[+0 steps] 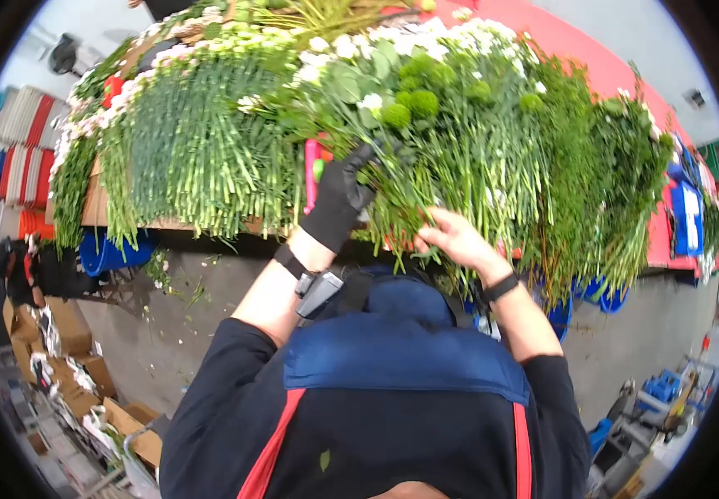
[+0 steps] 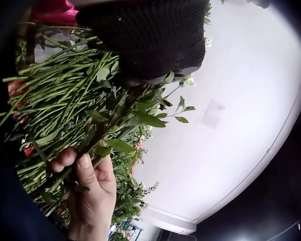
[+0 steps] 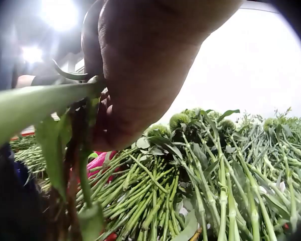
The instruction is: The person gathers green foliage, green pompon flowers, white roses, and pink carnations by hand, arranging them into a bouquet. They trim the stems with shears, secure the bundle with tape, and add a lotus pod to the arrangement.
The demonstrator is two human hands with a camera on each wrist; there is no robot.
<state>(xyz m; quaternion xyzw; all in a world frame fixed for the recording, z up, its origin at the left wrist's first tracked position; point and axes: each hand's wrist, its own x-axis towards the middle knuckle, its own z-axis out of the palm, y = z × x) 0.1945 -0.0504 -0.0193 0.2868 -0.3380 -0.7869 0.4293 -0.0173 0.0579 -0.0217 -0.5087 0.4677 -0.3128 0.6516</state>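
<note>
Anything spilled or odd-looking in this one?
Yes: plant scraps litter the floor at the head view's left, strewn rather than gathered, and a loose leaf lies on the person's dark clothing. Also, only the left hand is gloved.

The left hand [image 1: 344, 195], in a black glove, holds the higher part of the leafy stems [image 2: 121, 145]. The bare right hand [image 1: 459, 239] pinches those stems lower down, with thumb [image 2: 86, 165] and fingers [image 2: 65, 156] bent. The left arm [image 1: 270, 293] reaches in from the stems' left, the right arm [image 1: 527, 320] from their right.
</note>
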